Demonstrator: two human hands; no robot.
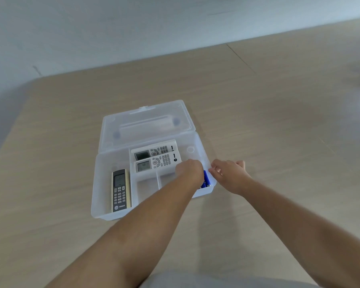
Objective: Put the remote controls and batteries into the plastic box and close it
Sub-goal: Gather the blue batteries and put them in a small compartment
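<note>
Soft even daylight, wide-angle edge warping

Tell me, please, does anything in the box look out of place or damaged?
Nothing stands out. Three remotes lie flat in the box: the dark one alone at left, two white ones side by side. Blue batteries sit in the right compartment, partly hidden by the left hand.

Before you: translucent frosted plastic box [104, 183], smooth; glossy blue batteries [206, 179]; matt wood-grain table [258, 121]; white plastic remotes [157, 161].
</note>
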